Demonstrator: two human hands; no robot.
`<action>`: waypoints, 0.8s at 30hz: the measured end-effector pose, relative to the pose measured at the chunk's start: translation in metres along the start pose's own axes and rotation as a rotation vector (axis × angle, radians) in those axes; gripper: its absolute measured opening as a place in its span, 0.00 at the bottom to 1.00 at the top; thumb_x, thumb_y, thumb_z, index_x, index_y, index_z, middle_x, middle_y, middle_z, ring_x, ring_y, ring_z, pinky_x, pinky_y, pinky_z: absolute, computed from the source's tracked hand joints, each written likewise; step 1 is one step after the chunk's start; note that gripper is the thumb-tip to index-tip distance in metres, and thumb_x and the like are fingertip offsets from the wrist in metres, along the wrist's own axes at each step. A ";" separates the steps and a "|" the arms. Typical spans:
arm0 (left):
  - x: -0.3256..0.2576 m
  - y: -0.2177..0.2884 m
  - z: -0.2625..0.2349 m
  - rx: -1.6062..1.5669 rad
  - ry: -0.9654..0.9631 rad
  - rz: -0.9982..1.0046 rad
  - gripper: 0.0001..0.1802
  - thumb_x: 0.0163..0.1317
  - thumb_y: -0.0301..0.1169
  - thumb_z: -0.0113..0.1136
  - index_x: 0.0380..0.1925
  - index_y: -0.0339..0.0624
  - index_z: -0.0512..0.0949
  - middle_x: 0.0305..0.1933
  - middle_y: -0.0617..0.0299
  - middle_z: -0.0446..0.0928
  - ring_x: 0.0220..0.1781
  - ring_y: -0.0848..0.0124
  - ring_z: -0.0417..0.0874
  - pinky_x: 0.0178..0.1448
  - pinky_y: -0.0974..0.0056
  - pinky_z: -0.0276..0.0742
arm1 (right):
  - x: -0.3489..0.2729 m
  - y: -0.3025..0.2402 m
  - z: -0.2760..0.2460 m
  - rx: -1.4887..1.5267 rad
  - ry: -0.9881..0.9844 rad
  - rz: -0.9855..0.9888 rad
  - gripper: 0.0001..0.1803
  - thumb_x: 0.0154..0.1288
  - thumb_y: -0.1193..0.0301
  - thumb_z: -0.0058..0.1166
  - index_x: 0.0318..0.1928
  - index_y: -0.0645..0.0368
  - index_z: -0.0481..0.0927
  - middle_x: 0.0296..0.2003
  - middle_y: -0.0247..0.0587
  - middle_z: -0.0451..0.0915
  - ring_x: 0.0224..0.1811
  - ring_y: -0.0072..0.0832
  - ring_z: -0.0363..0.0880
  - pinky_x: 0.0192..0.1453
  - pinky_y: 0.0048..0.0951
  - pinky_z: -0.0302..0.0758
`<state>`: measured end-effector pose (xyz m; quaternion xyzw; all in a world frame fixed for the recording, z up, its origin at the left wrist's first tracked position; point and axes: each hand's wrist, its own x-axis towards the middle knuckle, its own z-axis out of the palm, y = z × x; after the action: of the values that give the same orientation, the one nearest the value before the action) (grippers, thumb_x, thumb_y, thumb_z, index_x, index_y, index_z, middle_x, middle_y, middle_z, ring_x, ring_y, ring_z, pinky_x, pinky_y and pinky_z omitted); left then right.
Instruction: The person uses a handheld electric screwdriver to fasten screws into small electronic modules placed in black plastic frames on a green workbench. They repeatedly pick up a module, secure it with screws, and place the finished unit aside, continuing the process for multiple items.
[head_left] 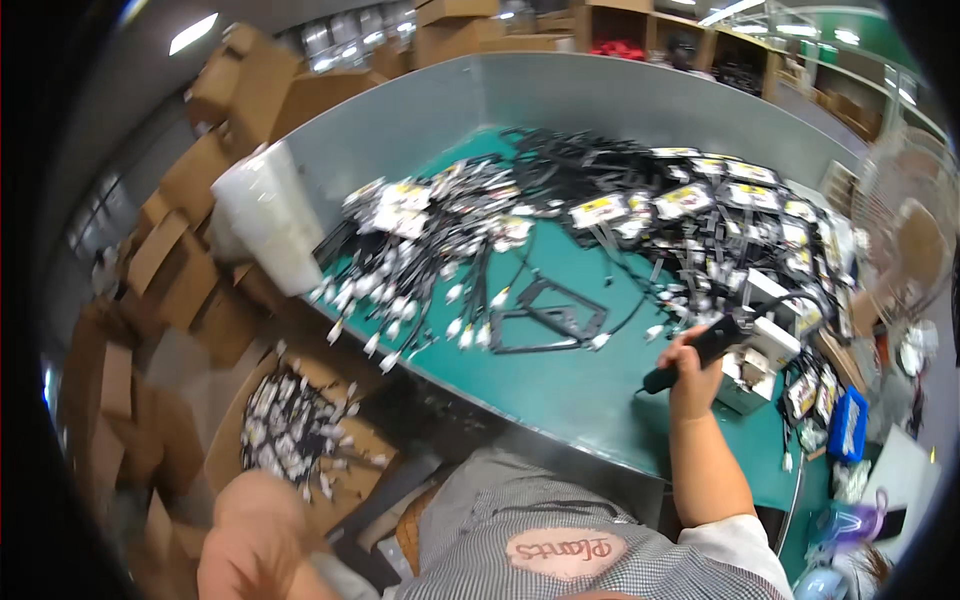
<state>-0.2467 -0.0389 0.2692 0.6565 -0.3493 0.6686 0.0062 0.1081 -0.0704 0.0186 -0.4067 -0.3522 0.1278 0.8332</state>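
Your right hand (692, 372), right of centre in the frame, has its fingers wrapped tight around a black tool (694, 352) with a long dark handle, and a thin cord runs off the handle's lower end onto the green table (560, 380). The tool's upper end points toward the small white box (752, 362) just beside it on the right, with tagged black straps (700, 215) heaped across the upper right. Your left hand (250, 535) is low in the lower left corner, blurred and off the table, above a carton (300, 430) full of white-tipped pieces; whether its fingers are open or closed cannot be told. A flat black frame-shaped piece (548, 318) lies alone at the centre of the table, apart from both hands, and a second heap of straps with white ends (420, 260) spreads across the upper left, near a white tub (262, 215) at the table's edge. To work well here, keep your wrist straight and the grip firm but not clenched, hold the tool's tip steady at the box, and mind that the cord stays clear of the strap pile, since a snag could likely jerk the tool off line. Bring the left hand up only when you can see it plainly.
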 end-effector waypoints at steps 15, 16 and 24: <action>-0.216 0.004 0.028 0.406 -0.501 -0.937 0.23 0.53 0.30 0.64 0.52 0.44 0.78 0.54 0.54 0.76 0.51 0.58 0.78 0.55 0.56 0.72 | -0.010 -0.015 -0.010 -0.305 -0.083 -0.002 0.18 0.58 0.74 0.55 0.48 0.63 0.68 0.29 0.35 0.70 0.27 0.23 0.70 0.34 0.25 0.72; -0.235 0.001 0.035 0.378 -0.535 -1.011 0.24 0.54 0.32 0.64 0.54 0.45 0.77 0.55 0.54 0.75 0.52 0.57 0.77 0.57 0.55 0.71 | -0.011 -0.016 -0.009 -0.298 -0.100 -0.012 0.18 0.58 0.75 0.54 0.49 0.63 0.68 0.29 0.35 0.70 0.27 0.23 0.70 0.34 0.25 0.71; -0.314 -0.020 0.078 0.378 -0.718 -1.203 0.34 0.59 0.48 0.60 0.63 0.48 0.68 0.66 0.51 0.64 0.68 0.52 0.63 0.70 0.49 0.57 | -0.010 -0.011 -0.014 -0.278 -0.092 -0.056 0.22 0.58 0.77 0.51 0.54 0.65 0.65 0.30 0.35 0.69 0.28 0.22 0.68 0.36 0.25 0.71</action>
<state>-0.1256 0.0801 -0.0067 0.9039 0.2134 0.3417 0.1440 0.1101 -0.0910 0.0165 -0.5021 -0.4153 0.0730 0.7550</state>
